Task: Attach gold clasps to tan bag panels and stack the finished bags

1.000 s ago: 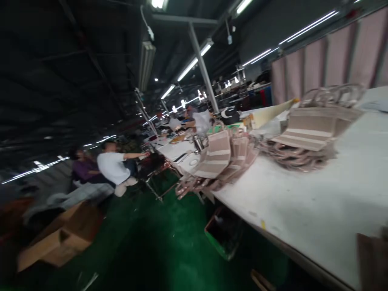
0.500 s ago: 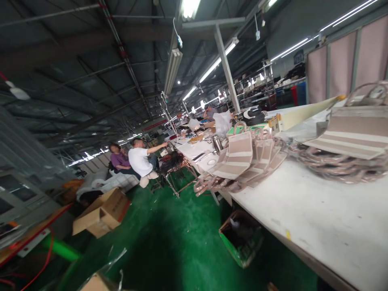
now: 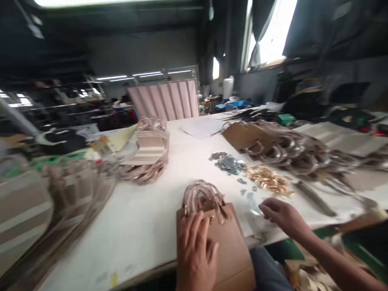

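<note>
Fingers [image 3: 194, 230] slightly apart, your left hand [image 3: 196, 255] now appears, seemingly steadying the bag [image 3: 232, 246]; your right hand [image 3: 281, 214] curls, hold unclear.

1. Daylight glares through the tall curtained window [image 3: 276, 32] at upper right, burnt out to plain white.
2. A long white overhead lamp [image 3: 91, 3] overexposes along the top edge; thin white tube lights [image 3: 147, 74] glow farther back.
3. The dark grey ceiling [image 3: 136, 22] sinks toward black.
4. The broad white tabletop [image 3: 139, 226] looks pale, with soft shadows.
5. Scattered gold-coloured metal pieces [image 3: 268, 180] glint.
6. Blur softens the whole view, heavily on the beige-and-white striped panels [image 3: 21, 210], stretched toward the left edge.
7. The bare right hand [image 3: 279, 212] has smeared outlines.
</note>
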The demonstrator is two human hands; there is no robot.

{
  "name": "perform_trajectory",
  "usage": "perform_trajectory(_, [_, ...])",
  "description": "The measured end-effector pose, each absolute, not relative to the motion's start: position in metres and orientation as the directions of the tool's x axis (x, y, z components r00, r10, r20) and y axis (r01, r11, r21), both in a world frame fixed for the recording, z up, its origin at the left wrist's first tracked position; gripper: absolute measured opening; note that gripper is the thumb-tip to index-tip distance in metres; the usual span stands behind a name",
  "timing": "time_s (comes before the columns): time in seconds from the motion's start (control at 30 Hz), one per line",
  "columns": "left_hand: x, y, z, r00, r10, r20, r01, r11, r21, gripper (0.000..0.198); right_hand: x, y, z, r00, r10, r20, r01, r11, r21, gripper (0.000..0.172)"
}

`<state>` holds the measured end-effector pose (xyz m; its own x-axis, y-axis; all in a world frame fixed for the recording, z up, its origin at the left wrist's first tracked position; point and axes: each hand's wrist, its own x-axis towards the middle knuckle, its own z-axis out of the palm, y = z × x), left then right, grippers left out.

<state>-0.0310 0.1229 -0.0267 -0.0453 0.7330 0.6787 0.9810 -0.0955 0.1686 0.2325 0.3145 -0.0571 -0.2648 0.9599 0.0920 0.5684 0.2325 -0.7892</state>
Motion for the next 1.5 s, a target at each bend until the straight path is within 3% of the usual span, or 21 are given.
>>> perform_trajectory(0.23, [-0.06, 0.142, -0.057, 0.026, 0.69, 0.723, 0.98, -0.16, 0.117, 0.073, 0.245, 0.392, -0.048, -0.232, 0.948, 0.217, 0.801, 0.312, -0.51, 0.022])
perform_trajectory(0.4, [-0.063, 0.147, -0.07, 0.035, 0.684, 0.728, 0.985, -0.148, 0.092, 0.073, 0.215, 0.45, -0.043, -0.297, 0.931, 0.215, 0.848, 0.36, -0.389, 0.025])
perform_trajectory(0.53, [-0.062, 0.147, -0.069, 0.022, 0.685, 0.728, 0.984, -0.144, 0.105, 0.07, 0.199, 0.479, -0.038, -0.324, 0.933, 0.154, 0.869, 0.358, -0.341, 0.012])
perform_trajectory(0.63, [-0.058, 0.145, -0.065, 0.005, 0.695, 0.719, 0.981, -0.143, 0.132, 0.066, 0.196, 0.483, -0.026, -0.324, 0.934, 0.149, 0.861, 0.356, -0.363, 0.014])
perform_trajectory(0.8, [-0.049, 0.138, -0.054, -0.037, 0.741, 0.671, 0.966, -0.146, 0.214, 0.059, 0.197, 0.431, -0.003, -0.358, 0.916, 0.18, 0.764, 0.399, -0.507, 0.036])
perform_trajectory(0.87, [-0.046, 0.136, -0.047, -0.051, 0.753, 0.657, 0.959, -0.146, 0.242, 0.057, 0.193, 0.385, -0.004, -0.396, 0.9, 0.181, 0.648, 0.414, -0.639, 0.044])
perform_trajectory(0.93, [-0.044, 0.136, -0.036, -0.037, 0.761, 0.648, 0.957, -0.159, 0.242, 0.053, 0.184, 0.332, -0.013, -0.398, 0.904, 0.159, 0.407, 0.329, -0.852, 0.045])
perform_trajectory(1.0, [-0.045, 0.142, -0.022, 0.005, 0.776, 0.631, 0.958, -0.186, 0.22, 0.05, 0.172, 0.283, -0.026, -0.424, 0.896, 0.13, 0.256, 0.257, -0.932, 0.044])
perform_trajectory(1.07, [-0.046, 0.154, -0.006, 0.075, 0.804, 0.59, 0.957, -0.224, 0.182, 0.049, 0.161, 0.246, -0.038, -0.41, 0.899, 0.155, 0.233, 0.267, -0.935, 0.042])
perform_trajectory(1.23, [-0.048, 0.203, 0.03, 0.328, 0.874, 0.36, 0.924, -0.376, 0.071, 0.038, 0.15, 0.217, -0.05, -0.372, 0.849, 0.374, 0.273, 0.485, -0.831, 0.031])
perform_trajectory(1.37, [-0.047, 0.229, 0.046, 0.454, 0.868, 0.202, 0.878, -0.475, 0.066, 0.017, 0.149, 0.216, -0.055, -0.334, 0.828, 0.449, 0.256, 0.539, -0.802, 0.026])
perform_trajectory(1.5, [-0.047, 0.24, 0.055, 0.535, 0.836, 0.121, 0.834, -0.546, 0.085, 0.009, 0.141, 0.211, -0.067, -0.325, 0.815, 0.48, 0.245, 0.563, -0.789, 0.023])
